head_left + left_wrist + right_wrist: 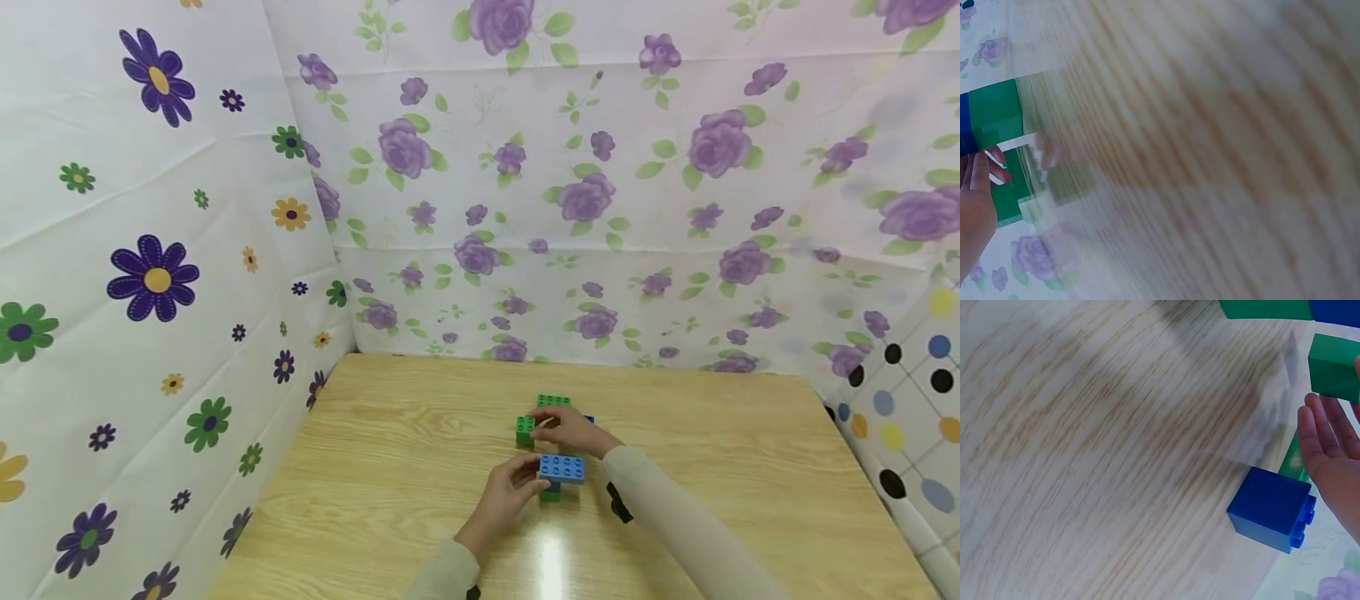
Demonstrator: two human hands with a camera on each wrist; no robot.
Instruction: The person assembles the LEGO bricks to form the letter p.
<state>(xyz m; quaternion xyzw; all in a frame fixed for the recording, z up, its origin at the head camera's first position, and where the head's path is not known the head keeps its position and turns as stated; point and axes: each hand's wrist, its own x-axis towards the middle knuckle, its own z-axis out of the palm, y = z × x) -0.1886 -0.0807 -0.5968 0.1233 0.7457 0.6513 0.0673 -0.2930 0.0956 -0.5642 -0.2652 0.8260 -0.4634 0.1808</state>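
Note:
A small stack stands near the middle of the table, with a light blue brick [561, 468] on top and a dark blue brick [965, 125] and green brick [997, 112] beneath. My left hand [510, 493] grips this stack from the left, thumb in front. Just behind it, my right hand [572, 431] pinches a small green brick [525, 430] between thumb and fingers. In the right wrist view that green brick [1335, 367] appears raised off the table, apart from the stack.
Behind the right hand lie a longer green brick [553, 400] and a blue brick [1265, 509], the latter partly hidden in the head view. The wooden table [405, 417] meets flowered cloth [480, 208] at the back and left, and dotted cloth [915, 425] at right.

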